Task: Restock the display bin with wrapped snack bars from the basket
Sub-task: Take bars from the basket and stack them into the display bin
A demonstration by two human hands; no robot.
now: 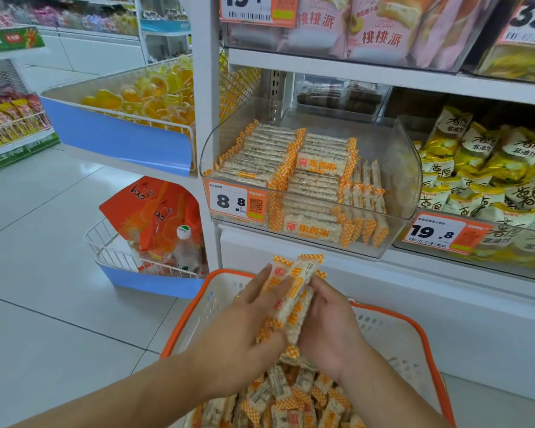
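Note:
A small stack of wrapped snack bars point(297, 291), white with orange checked ends, is held upright between both hands above the basket. My left hand point(244, 329) presses flat against the stack's left side with straight fingers. My right hand point(328, 322) grips the stack from the right. Below them the white basket with an orange rim point(393, 319) holds several more loose bars point(294, 393). The clear display bin point(405, 168) on the shelf ahead holds rows of the same bars point(291, 162), with open room at its back right.
A price tag reading 8.8 point(232, 200) sits on the bin's front left. Yellow-white snack bags point(488, 168) fill the neighbouring bin. Wire baskets with jelly cups point(149, 94) and an orange bag point(155, 211) hang at left. Tiled floor point(44, 273) lies left.

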